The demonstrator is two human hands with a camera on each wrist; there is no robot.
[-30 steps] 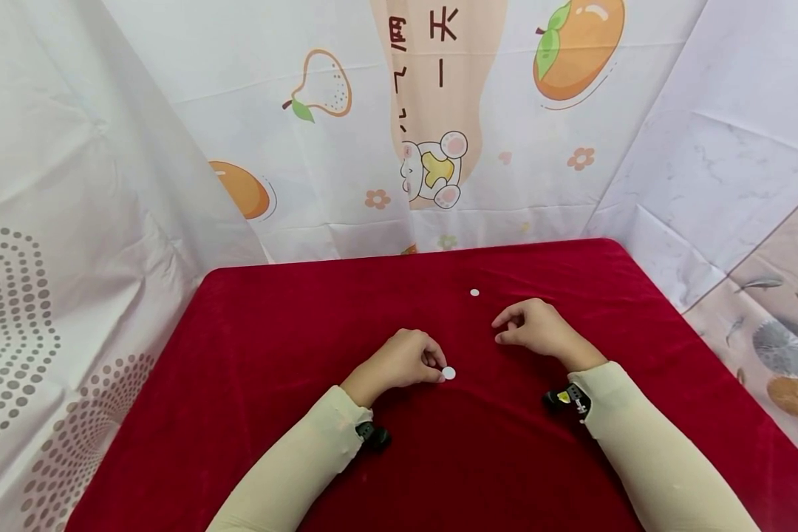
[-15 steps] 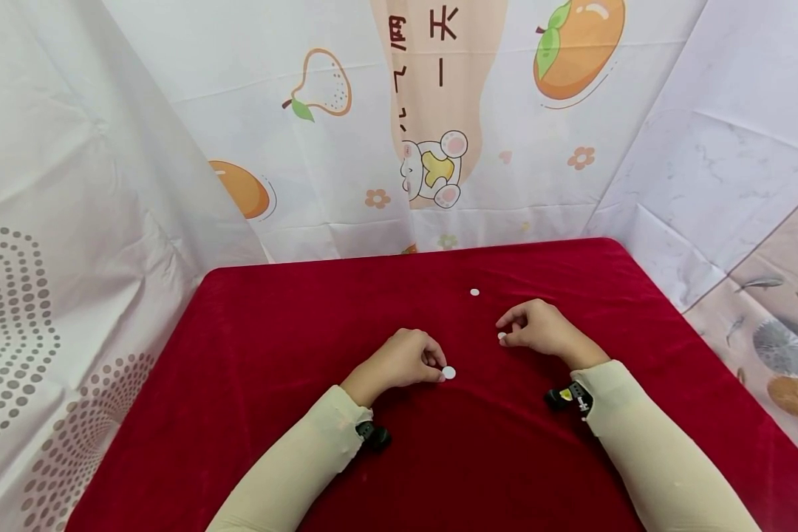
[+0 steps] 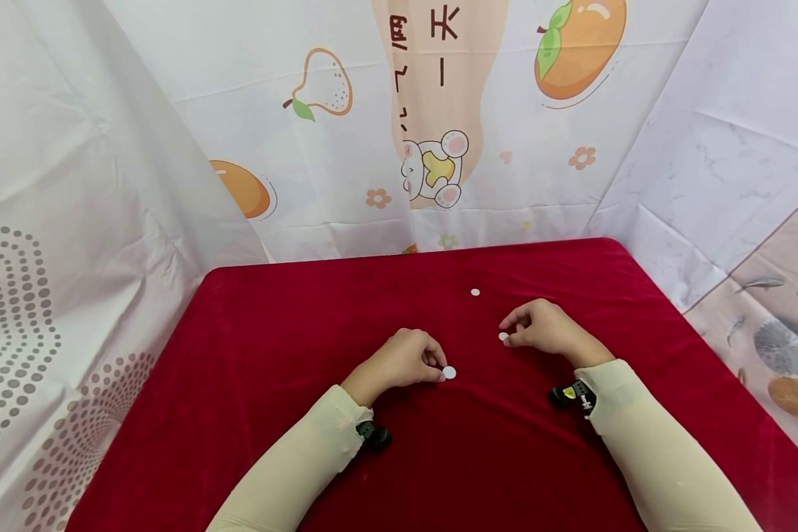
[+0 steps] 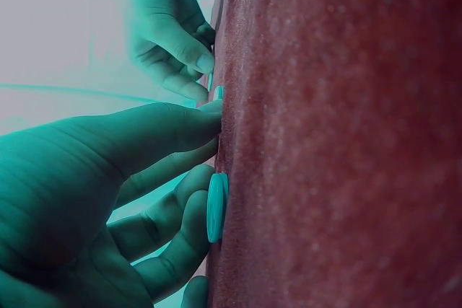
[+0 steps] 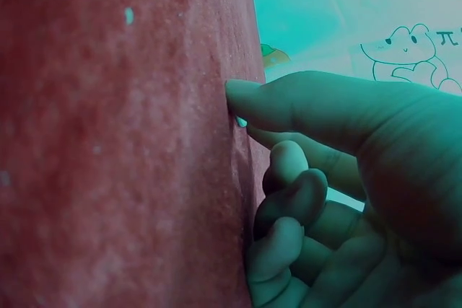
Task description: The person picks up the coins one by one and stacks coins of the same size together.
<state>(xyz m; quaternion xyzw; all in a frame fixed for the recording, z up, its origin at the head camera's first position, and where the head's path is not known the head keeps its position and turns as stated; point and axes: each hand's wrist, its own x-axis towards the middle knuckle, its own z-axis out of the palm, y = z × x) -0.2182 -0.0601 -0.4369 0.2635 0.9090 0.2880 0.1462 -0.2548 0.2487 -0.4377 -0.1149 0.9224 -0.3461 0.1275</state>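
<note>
My left hand (image 3: 408,360) rests on the red cloth with its thumb and index finger pinching the left edge of a white disc (image 3: 449,372). In the left wrist view a larger-looking pale disc (image 4: 215,207) shows by the curled fingers. The head view hides that one, and whether it is held is unclear. My right hand (image 3: 539,326) has its thumb at a second white disc (image 3: 503,336), with the index fingertip a little apart from it. Only a sliver of this disc (image 5: 242,122) shows in the right wrist view. A third white disc (image 3: 475,292) lies flat farther back.
A red velvet cloth (image 3: 319,318) covers the table. White printed curtains (image 3: 346,170) stand behind and at both sides. Small black wrist cameras (image 3: 375,437) are strapped at both sleeves.
My right hand has shifted slightly right, and the white disc at its thumb, not visible a second ago, now shows. The left hand and the far disc have not moved.
</note>
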